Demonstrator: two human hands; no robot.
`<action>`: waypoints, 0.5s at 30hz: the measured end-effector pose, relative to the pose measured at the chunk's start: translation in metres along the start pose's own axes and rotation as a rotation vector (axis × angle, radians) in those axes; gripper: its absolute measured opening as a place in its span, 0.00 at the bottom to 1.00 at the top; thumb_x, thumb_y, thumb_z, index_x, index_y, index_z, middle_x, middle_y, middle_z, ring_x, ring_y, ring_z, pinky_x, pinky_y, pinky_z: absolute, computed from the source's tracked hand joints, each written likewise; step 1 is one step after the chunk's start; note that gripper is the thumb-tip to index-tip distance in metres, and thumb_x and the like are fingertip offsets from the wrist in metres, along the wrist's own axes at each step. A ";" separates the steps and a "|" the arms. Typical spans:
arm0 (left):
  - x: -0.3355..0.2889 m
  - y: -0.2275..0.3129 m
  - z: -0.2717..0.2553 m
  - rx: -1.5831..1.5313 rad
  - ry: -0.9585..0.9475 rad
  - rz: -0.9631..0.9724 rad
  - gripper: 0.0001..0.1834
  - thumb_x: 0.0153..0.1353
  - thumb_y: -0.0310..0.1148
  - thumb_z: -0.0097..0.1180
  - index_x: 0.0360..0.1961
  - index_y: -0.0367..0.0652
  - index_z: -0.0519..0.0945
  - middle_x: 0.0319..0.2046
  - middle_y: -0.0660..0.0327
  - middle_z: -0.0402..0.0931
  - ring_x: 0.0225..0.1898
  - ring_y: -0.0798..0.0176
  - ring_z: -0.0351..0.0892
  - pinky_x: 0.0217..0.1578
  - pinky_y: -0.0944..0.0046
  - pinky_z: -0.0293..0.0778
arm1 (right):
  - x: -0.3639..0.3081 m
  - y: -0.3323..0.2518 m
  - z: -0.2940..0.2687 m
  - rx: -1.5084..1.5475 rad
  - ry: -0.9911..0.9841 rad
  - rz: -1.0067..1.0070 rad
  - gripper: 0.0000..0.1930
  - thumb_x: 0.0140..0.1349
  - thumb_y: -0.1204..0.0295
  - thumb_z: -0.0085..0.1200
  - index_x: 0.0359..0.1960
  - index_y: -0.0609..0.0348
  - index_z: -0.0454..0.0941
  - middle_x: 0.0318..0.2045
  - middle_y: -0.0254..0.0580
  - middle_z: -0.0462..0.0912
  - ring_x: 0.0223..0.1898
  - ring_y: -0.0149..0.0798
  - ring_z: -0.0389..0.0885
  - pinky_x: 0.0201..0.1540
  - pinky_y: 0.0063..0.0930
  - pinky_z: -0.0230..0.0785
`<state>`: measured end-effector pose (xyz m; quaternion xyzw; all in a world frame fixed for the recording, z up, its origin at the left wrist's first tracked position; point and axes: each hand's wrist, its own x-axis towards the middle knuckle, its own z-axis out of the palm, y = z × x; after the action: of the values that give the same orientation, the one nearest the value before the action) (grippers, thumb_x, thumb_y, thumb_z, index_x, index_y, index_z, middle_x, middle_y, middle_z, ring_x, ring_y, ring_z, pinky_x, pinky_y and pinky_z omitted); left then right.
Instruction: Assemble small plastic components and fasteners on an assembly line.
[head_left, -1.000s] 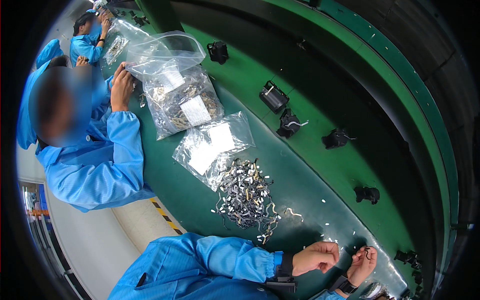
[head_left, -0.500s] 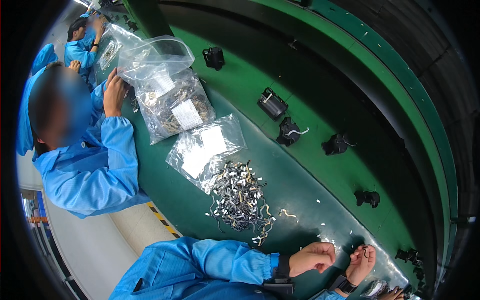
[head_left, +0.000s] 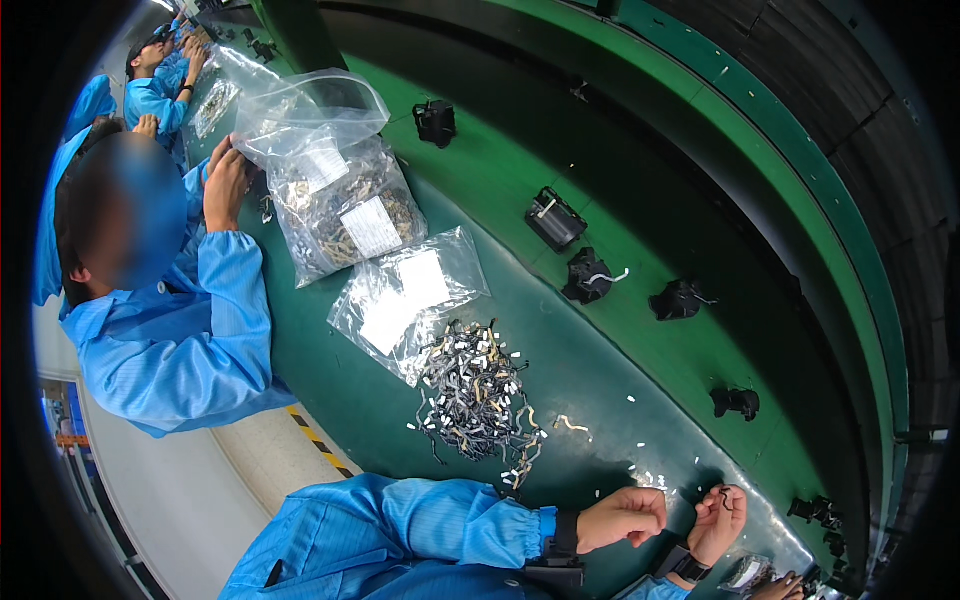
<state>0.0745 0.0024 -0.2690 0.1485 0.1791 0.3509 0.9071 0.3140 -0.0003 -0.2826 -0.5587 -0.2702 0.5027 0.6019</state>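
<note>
My left hand (head_left: 624,518) is curled just above the green table, its fingertips pointing at my other hand. Whatever it may hold is too small or hidden to name. Beside it, my right hand (head_left: 719,520) pinches a short dark cable (head_left: 725,494) that bends in a curve. Small white caps (head_left: 650,480) lie scattered on the table just beyond both hands. To the left is a heap of short black, grey and tan cables (head_left: 470,400) with white ends. One tan cable (head_left: 572,424) lies apart from the heap.
A flat clear bag (head_left: 455,265) with white labels lies behind the heap, next to a bulging bag of cables (head_left: 345,200). Black parts (head_left: 556,219) sit along the green conveyor (head_left: 620,340). A co-worker in blue (head_left: 170,330) sits at left; another person's hand (head_left: 780,588) shows at lower right.
The black parts on the conveyor have shifted slightly to the right and nearer. My hands stay almost in place, the right one still pinching the dark cable.
</note>
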 end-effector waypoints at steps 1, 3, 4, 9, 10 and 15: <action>0.000 0.000 0.001 0.016 0.000 0.003 0.01 0.65 0.25 0.56 0.36 0.39 0.78 0.28 0.66 0.74 0.29 0.73 0.74 0.32 0.69 0.69 | 0.000 0.000 0.000 0.000 -0.004 -0.002 0.06 0.74 0.73 0.57 0.46 0.62 0.75 0.37 0.43 0.81 0.30 0.27 0.80 0.29 0.19 0.81; -0.001 0.001 0.002 0.019 0.006 0.004 0.01 0.65 0.25 0.56 0.36 0.39 0.78 0.28 0.66 0.74 0.29 0.73 0.74 0.32 0.69 0.69 | -0.001 0.000 -0.001 -0.013 -0.009 0.000 0.06 0.74 0.72 0.56 0.46 0.61 0.75 0.37 0.41 0.81 0.30 0.26 0.79 0.29 0.18 0.80; -0.001 0.002 0.001 0.022 0.011 0.002 0.01 0.65 0.25 0.56 0.36 0.39 0.78 0.28 0.66 0.74 0.29 0.73 0.74 0.31 0.69 0.70 | 0.000 0.001 -0.001 -0.025 -0.013 0.001 0.05 0.75 0.72 0.55 0.46 0.60 0.76 0.37 0.39 0.81 0.31 0.26 0.79 0.29 0.16 0.78; 0.001 -0.005 -0.003 0.040 -0.001 0.000 0.01 0.65 0.24 0.56 0.36 0.39 0.77 0.28 0.66 0.74 0.29 0.73 0.74 0.31 0.69 0.70 | 0.001 0.003 -0.002 0.007 -0.010 -0.002 0.06 0.74 0.72 0.56 0.46 0.61 0.76 0.37 0.42 0.82 0.30 0.27 0.80 0.30 0.20 0.81; 0.001 -0.005 -0.003 0.043 -0.008 0.007 0.01 0.65 0.24 0.56 0.36 0.39 0.77 0.28 0.66 0.74 0.29 0.73 0.74 0.31 0.69 0.70 | 0.002 0.002 -0.002 0.010 -0.018 -0.001 0.06 0.74 0.72 0.56 0.46 0.61 0.76 0.37 0.42 0.82 0.30 0.27 0.80 0.30 0.20 0.81; 0.001 -0.002 -0.002 0.070 -0.013 0.006 0.01 0.65 0.24 0.56 0.36 0.39 0.78 0.28 0.66 0.74 0.29 0.73 0.74 0.31 0.69 0.70 | 0.002 0.002 0.000 0.010 -0.014 -0.009 0.06 0.74 0.72 0.56 0.46 0.61 0.76 0.36 0.42 0.82 0.29 0.28 0.80 0.30 0.21 0.82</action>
<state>0.0757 0.0024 -0.2717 0.1829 0.1849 0.3462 0.9014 0.3145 0.0015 -0.2854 -0.5511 -0.2744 0.5051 0.6049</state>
